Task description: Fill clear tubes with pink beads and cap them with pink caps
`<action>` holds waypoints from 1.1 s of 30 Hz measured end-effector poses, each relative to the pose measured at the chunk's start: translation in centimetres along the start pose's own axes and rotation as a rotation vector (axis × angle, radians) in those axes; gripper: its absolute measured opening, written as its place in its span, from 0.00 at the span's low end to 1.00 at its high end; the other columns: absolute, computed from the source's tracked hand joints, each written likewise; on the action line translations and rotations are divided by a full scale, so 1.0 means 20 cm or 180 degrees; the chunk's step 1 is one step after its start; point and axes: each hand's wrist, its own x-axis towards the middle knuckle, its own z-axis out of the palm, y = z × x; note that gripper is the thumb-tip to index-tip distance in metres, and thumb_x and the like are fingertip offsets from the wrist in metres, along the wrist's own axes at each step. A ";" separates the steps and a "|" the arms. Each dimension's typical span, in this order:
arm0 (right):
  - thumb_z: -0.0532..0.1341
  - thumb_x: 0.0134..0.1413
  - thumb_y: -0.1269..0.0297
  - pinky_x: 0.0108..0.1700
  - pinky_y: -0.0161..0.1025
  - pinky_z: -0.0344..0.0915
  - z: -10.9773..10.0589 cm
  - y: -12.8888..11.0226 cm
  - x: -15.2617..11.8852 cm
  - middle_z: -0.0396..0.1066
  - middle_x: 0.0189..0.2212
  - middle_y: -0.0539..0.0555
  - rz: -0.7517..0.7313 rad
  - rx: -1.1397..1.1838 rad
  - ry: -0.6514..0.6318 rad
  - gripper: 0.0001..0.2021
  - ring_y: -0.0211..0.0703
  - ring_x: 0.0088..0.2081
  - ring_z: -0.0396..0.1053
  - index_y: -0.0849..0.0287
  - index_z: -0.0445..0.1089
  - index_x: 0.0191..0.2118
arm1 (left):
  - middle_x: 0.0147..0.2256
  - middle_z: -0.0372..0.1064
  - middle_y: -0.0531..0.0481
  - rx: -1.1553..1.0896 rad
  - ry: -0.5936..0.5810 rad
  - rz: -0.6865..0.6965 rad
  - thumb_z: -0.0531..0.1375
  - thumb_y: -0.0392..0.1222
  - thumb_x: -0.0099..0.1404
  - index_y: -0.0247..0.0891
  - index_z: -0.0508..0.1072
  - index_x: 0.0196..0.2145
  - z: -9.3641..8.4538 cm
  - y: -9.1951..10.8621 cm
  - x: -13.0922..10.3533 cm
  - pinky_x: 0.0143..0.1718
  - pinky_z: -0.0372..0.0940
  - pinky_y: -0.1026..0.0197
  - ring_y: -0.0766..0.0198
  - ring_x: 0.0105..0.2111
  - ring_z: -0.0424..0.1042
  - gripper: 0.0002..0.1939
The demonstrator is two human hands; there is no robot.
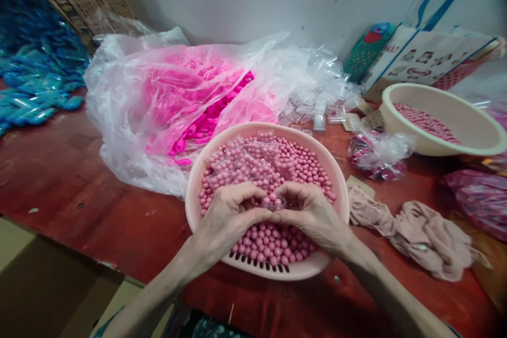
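Note:
A pink plastic basket full of small pink beads stands on the red table near the front edge. Both my hands hover over the beads at the basket's middle. My left hand and my right hand pinch a small clear plastic capsule between their fingertips; a few pink beads show inside it. More clear capsules lie on top of the beads at the far side of the basket.
A clear bag of bright pink plastic pieces lies behind the basket. Blue wrapped pieces pile up far left. A cream bowl with pink beads stands at right, a crumpled beige cloth beside it.

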 end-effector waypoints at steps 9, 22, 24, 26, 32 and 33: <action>0.63 0.51 0.70 0.42 0.36 0.63 -0.01 -0.04 -0.01 0.69 0.35 0.50 -0.1065 -0.0705 -0.0135 0.06 0.38 0.39 0.67 0.57 0.70 0.38 | 0.29 0.73 0.56 -0.0060 -0.0174 -0.0279 0.61 0.32 0.55 0.36 0.75 0.31 -0.03 0.02 -0.01 0.36 0.61 0.67 0.66 0.32 0.70 0.05; 0.64 0.51 0.66 0.36 0.34 0.64 -0.11 -0.03 -0.02 0.72 0.28 0.49 -0.0701 -0.0776 0.0218 0.03 0.38 0.31 0.69 0.58 0.72 0.32 | 0.27 0.71 0.56 -0.0618 -0.0060 -0.0494 0.62 0.30 0.54 0.35 0.74 0.30 -0.03 0.02 -0.02 0.34 0.64 0.69 0.69 0.31 0.70 0.05; 0.62 0.52 0.65 0.38 0.36 0.65 -0.13 -0.02 -0.02 0.73 0.31 0.50 -0.0657 -0.1140 0.0238 0.04 0.40 0.34 0.69 0.57 0.72 0.34 | 0.27 0.71 0.55 -0.1004 -0.0088 -0.0717 0.62 0.31 0.54 0.34 0.73 0.31 -0.04 0.03 -0.02 0.34 0.66 0.68 0.67 0.30 0.72 0.04; 0.61 0.53 0.64 0.42 0.40 0.65 -0.14 -0.02 -0.02 0.73 0.35 0.52 -0.0743 -0.1558 0.0214 0.05 0.43 0.38 0.69 0.57 0.72 0.36 | 0.28 0.72 0.54 -0.1340 -0.0149 -0.0907 0.62 0.32 0.55 0.34 0.72 0.31 -0.04 0.04 -0.02 0.35 0.67 0.65 0.65 0.31 0.73 0.04; 0.61 0.54 0.67 0.45 0.39 0.64 -0.07 -0.07 -0.02 0.70 0.42 0.54 -0.1097 -0.1492 -0.0097 0.14 0.43 0.43 0.68 0.53 0.68 0.47 | 0.27 0.70 0.54 -0.1022 -0.0189 -0.0795 0.62 0.32 0.54 0.33 0.73 0.31 -0.05 0.04 -0.02 0.34 0.65 0.67 0.67 0.30 0.69 0.04; 0.61 0.54 0.69 0.44 0.38 0.64 -0.05 -0.08 -0.02 0.70 0.40 0.53 -0.1166 -0.1453 -0.0229 0.13 0.41 0.42 0.68 0.54 0.68 0.46 | 0.28 0.70 0.54 -0.0927 -0.0251 -0.0741 0.61 0.31 0.55 0.34 0.73 0.31 -0.05 0.04 -0.02 0.34 0.64 0.68 0.68 0.30 0.69 0.04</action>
